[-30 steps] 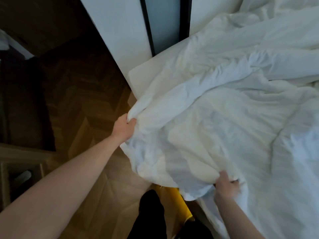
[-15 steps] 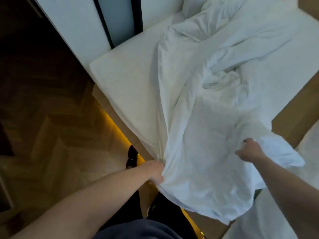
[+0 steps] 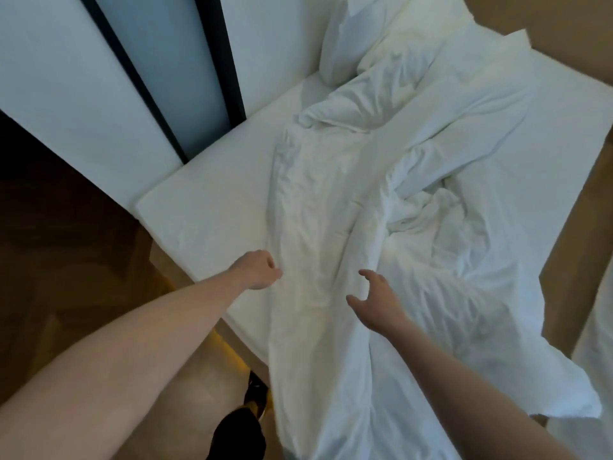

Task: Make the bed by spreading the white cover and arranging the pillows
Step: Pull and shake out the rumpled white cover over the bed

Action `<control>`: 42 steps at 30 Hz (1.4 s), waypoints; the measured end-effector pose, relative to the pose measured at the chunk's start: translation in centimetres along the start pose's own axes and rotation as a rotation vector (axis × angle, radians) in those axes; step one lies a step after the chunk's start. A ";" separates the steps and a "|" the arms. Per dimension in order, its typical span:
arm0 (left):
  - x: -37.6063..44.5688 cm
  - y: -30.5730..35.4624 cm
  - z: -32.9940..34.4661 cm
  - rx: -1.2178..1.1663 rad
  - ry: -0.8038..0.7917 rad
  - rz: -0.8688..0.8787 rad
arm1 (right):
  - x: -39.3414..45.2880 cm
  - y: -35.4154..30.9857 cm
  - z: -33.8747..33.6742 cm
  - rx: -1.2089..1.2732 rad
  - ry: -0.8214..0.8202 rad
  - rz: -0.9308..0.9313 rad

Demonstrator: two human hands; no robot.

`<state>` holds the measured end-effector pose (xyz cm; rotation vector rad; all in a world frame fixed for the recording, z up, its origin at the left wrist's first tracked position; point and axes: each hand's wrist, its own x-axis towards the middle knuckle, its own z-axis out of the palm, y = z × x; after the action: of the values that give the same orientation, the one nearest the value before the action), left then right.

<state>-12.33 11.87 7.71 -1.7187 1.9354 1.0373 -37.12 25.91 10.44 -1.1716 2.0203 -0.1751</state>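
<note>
White, rumpled fabric covers most of the bed: the white crumpled cotton cover [image 3: 348, 200] runs in a long bunched band from the head of the white mattress [image 3: 205, 207] down to its near edge, where it spills over and hangs toward the floor. Its right part lies spread and creased across the bed's right side, with a loose corner lifted past the near right corner. The mattress's left strip, along the left edge, is bare.

The left hand [image 3: 258, 270] sits at the left border of the cover near the bed's near edge, its fingers [image 3: 270, 262] clenched; they touch the cloth's edge, but whether they pinch any of it cannot be told. The right hand [image 3: 376, 302] hovers just over the cover to the right of the bunched band, its fingers [image 3: 366, 273] released and spread, thumb out to the left, holding nothing.

At the head of the bed, toward the far left corner, a plump white pillow [image 3: 351, 38] leans up against the pale wall panel [image 3: 66, 78], with the top of the cover heaped against it. A dark vertical frame [image 3: 219, 54] divides the wall panels beside the bed's left edge. Brown herringbone wooden floor [image 3: 66, 260] shows to the left, with a yellow glow [image 3: 232, 356] under the bed's near edge and a dark shoe [image 3: 255, 393] below it.
</note>
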 end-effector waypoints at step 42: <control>0.9 -17.9 -10.5 -0.136 -0.321 0.228 | 20.5 -23.0 6.9 0.179 0.011 0.263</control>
<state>6.82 3.83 9.04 -1.3148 1.9152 1.4572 -22.41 -1.50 5.04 -0.7884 2.0980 -0.2262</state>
